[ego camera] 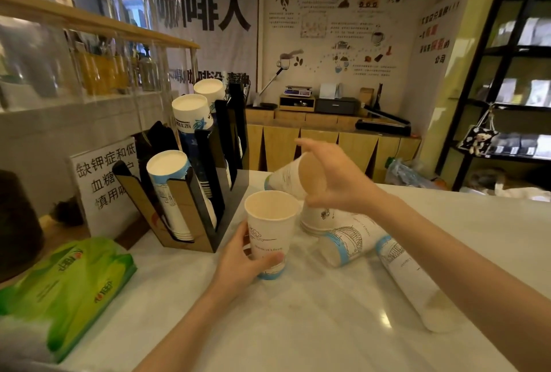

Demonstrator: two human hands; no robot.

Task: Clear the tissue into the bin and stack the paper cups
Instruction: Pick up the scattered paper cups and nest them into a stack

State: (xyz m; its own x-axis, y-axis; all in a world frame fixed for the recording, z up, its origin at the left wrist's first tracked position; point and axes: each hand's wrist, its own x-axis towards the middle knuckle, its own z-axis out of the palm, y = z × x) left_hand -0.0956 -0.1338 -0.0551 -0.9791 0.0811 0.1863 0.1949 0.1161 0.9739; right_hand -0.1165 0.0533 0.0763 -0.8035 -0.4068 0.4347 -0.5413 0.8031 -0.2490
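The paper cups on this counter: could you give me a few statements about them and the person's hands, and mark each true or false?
1. The left hand grips an upright cup standing on the counter. True.
2. The right hand is empty. False: it holds a tilted cup above the counter.
3. Some cups lie on their sides on the counter. True: one lying cup and a long lying stack are to the right of the upright cup.
4. The green tissue pack sits right of the cups. False: it is at the far left.
5. The black cup holder is empty. False: it holds stacks of cups.
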